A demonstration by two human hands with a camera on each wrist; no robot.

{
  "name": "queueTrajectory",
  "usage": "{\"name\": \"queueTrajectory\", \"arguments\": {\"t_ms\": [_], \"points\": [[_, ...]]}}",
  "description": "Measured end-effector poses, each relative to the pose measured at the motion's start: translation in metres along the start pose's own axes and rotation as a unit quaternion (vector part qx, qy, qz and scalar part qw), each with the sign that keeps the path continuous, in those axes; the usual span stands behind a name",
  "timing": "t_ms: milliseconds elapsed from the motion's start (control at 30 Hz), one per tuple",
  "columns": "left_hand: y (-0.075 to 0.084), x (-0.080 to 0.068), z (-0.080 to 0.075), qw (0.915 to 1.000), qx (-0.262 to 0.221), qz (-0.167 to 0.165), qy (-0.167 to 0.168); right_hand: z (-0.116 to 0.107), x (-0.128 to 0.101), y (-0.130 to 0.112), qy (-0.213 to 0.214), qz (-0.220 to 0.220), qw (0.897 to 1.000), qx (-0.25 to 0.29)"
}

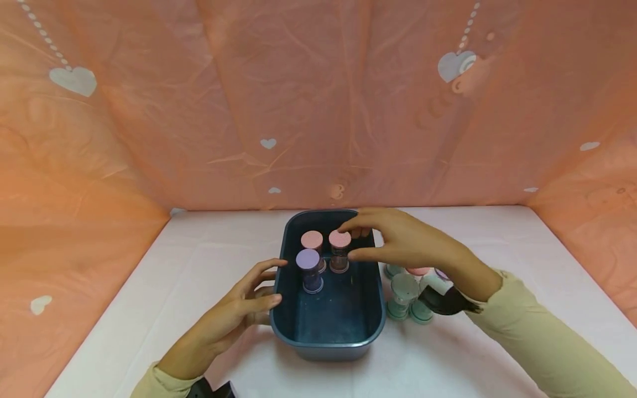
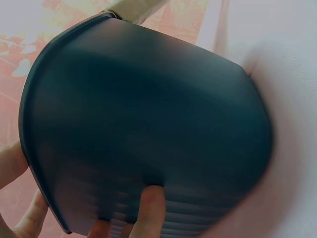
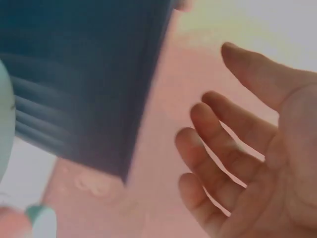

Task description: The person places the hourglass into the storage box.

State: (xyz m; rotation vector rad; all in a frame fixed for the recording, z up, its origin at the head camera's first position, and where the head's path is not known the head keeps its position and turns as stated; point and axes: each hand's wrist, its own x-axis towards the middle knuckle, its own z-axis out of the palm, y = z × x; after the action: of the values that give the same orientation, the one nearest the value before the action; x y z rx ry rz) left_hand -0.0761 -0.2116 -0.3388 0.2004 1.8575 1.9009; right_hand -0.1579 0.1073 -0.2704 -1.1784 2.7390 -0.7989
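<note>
Three small see-through cylinders with round coloured end caps stand upright in a dark blue bin [image 1: 328,347]. Two have pink tops: the left pink-capped cylinder [image 1: 312,240] and the right pink-capped cylinder [image 1: 340,240]. The purple-capped cylinder [image 1: 308,260] is nearer the front. My right hand [image 1: 398,235] is over the bin's right rim, thumb and fingers spread apart beside the right pink-capped cylinder. In the right wrist view, nothing is between the fingers of the right hand [image 3: 247,148]. My left hand [image 1: 244,298] rests its fingertips against the bin's left side, fingers loosely extended.
Several more capped cylinders [image 1: 404,293], mostly green with some pink and purple, stand close by the bin's right side, partly behind my right wrist. A white cloth [image 1: 224,237] covers the table. An orange-pink sheet [image 1: 318,110] with hearts hangs behind and at both sides.
</note>
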Motion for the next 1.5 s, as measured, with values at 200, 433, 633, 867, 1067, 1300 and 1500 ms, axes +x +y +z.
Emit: {"name": "queueTrajectory", "arguments": {"t_ms": [200, 433, 633, 867, 1067, 1300, 1500], "points": [[0.000, 0.000, 0.000, 1.0000, 0.005, -0.002, 0.001, -0.011, -0.049, 0.021, 0.063, 0.053, 0.996, 0.036], [0.001, 0.000, 0.000, 1.0000, 0.003, 0.002, 0.005, -0.013, -0.079, 0.053, 0.125, 0.054, 0.990, 0.025], [0.001, 0.000, -0.001, 0.9999, 0.010, -0.002, 0.007, -0.016, -0.085, 0.067, 0.129, 0.083, 0.988, 0.029], [0.001, 0.001, -0.002, 0.9999, 0.010, 0.000, -0.001, -0.020, -0.095, 0.087, 0.118, 0.093, 0.989, -0.003], [0.000, 0.001, -0.002, 1.0000, 0.004, 0.000, -0.004, -0.021, -0.104, 0.105, 0.128, 0.104, 0.986, -0.005], [0.000, 0.000, -0.002, 1.0000, 0.002, 0.000, -0.003, -0.016, -0.109, 0.116, 0.109, 0.095, 0.989, -0.012], [0.000, 0.001, -0.001, 1.0000, 0.006, -0.007, 0.003, -0.013, -0.108, 0.119, 0.080, 0.081, 0.993, 0.001]]}}
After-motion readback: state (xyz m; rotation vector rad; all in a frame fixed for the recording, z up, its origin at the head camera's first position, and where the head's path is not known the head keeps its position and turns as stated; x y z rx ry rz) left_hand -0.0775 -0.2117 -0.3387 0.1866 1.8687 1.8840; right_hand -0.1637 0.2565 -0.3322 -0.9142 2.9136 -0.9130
